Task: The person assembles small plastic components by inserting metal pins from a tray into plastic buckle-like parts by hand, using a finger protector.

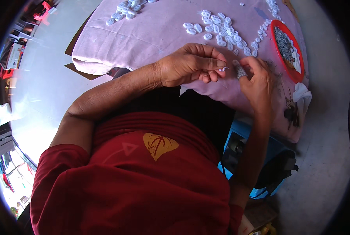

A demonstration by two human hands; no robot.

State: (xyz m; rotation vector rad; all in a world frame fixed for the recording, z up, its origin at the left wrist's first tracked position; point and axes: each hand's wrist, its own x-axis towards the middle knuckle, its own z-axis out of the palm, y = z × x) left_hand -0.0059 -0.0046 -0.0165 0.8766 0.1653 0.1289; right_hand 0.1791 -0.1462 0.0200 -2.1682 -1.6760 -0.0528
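You pinch a small white piece with a thin pin between the thumb and forefinger of your left hand, at the near edge of a table draped in pale pink cloth. Your right hand, its thumb bound in grey wrapping, curls just beside the piece; whether it grips anything, you cannot tell. Beyond lie scattered white oval plastic pieces, while a round red bowl at right holds small grey bits.
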